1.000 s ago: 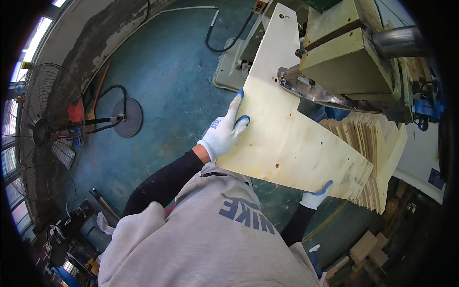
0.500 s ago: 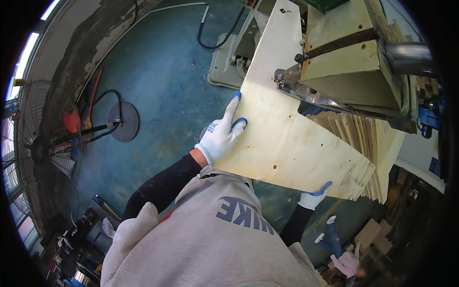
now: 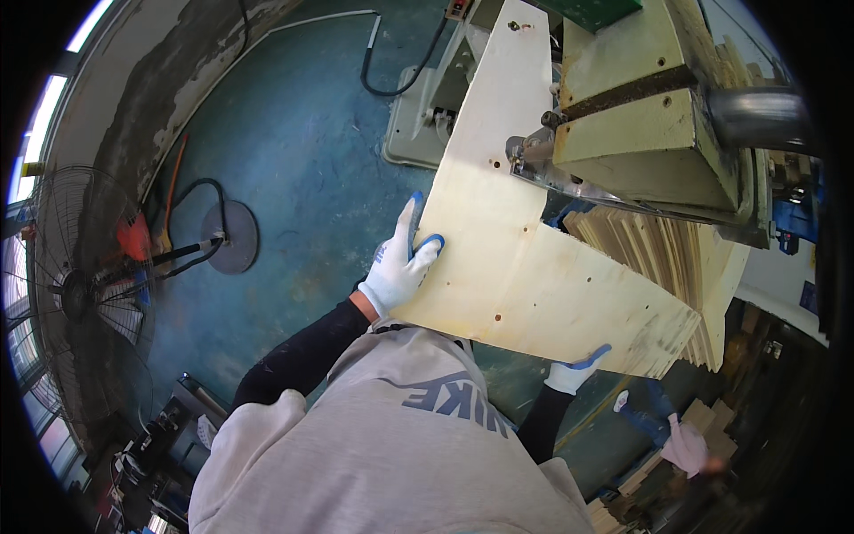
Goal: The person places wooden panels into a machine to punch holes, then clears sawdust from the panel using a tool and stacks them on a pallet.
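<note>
Both gloved hands on the panel at the machine.
Left hand grips the panel's left edge; right hand clasps its near edge, far end under the machine.

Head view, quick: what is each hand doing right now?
Left hand: white-and-blue glove, closed on the left edge of the pale plywood panel.
Right hand: gloved, gripping the same panel's near edge from below.
</note>
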